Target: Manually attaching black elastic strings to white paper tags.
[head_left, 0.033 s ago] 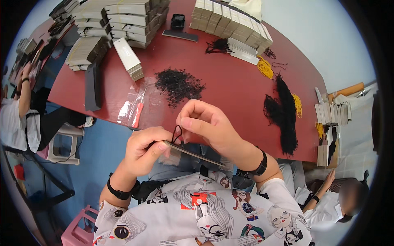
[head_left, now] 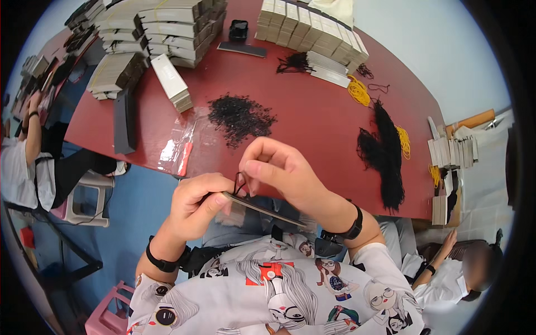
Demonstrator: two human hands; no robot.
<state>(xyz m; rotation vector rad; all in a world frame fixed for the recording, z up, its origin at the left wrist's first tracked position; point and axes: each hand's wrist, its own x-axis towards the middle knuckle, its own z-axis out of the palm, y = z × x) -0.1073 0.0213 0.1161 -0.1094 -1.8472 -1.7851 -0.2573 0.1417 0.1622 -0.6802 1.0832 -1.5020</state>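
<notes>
My left hand (head_left: 198,204) is closed on the end of a thin, flat card strip (head_left: 268,211), its thumb on top of it. The strip is seen nearly edge-on and slants down to the right above my lap. A loop of black cord (head_left: 237,180) rises from its left end. Curled over that end, my right hand (head_left: 279,170) pinches at the cord loop with thumb and fingers; the exact contact is partly hidden. Just beyond both hands, a heap of small black pieces (head_left: 240,117) lies on the red table (head_left: 318,134).
Bundled pale card stacks (head_left: 173,33) stand at the back left, and more card stacks (head_left: 312,28) at the back. A bundle of black cords (head_left: 388,162) and yellow bands (head_left: 358,90) lie to the right. Other people sit at far left and lower right.
</notes>
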